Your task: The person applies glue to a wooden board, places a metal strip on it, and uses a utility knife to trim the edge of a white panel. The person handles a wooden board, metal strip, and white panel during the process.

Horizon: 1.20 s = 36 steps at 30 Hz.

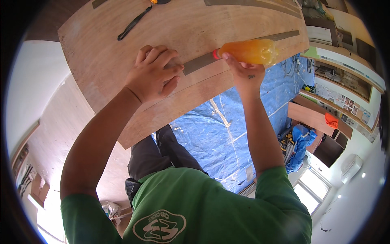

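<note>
My right hand [248, 75] grips a clear plastic bottle [248, 51] of yellow-orange liquid, near its neck. The bottle lies tilted almost flat, its red cap end [215, 54] toward the left, over a dark brown strip [199, 65] on a wooden board [122, 53]. At the left end of that strip, my left hand [153, 73] rests low over the board with its fingers bent. Something greyish shows between those fingers, too hidden to name. Whether liquid is leaving the bottle cannot be made out.
More dark strips [252, 5] lie along the board's far edge. A black strap [134, 25] with an orange and black object sits at the far left. Blue sheeting [207, 134] covers the floor beyond the near edge. Wooden shelving [345, 81] and tools [288, 142] stand at the right.
</note>
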### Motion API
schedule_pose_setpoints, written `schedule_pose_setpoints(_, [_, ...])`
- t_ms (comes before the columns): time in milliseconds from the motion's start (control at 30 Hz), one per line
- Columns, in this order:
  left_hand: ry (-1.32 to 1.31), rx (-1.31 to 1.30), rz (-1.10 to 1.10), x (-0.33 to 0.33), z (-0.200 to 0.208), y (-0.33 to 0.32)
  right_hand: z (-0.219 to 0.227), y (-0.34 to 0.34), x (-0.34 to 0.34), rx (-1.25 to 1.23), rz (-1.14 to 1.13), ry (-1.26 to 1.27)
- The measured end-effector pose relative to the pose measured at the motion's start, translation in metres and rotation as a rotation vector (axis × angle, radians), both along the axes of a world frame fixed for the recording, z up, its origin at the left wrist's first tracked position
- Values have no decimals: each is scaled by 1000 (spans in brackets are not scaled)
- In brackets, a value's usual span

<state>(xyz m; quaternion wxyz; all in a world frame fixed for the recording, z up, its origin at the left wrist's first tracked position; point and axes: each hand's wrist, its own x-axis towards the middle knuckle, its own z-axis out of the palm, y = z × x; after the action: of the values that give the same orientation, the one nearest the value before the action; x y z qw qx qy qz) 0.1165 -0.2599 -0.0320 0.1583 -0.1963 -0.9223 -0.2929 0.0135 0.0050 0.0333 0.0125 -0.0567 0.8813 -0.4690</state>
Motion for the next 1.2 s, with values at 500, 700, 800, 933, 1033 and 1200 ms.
schedule_pose_setpoints(500, [9,1,-3,-1,-1,-1,4,8,9,-125,-104,-51])
schedule_pose_setpoints(700, [12,18,-6,-1,-1,-1,-5,-1,28,-272,4,13])
schedule_pose_setpoints(800, [16,14,-7,-1,0,-1,2,4,19,-132,-61,-36])
schedule_pose_setpoints(933, [8,28,-12,-1,0,-1,1,-4,31,-104,-60,9])
schedule_pose_setpoints(1033, [3,38,-12,0,-2,-2,3,-13,37,-61,17,133])
schedule_pose_setpoints(1200, [24,39,-8,-1,-1,-1,-3,9,-3,-122,-137,-21])
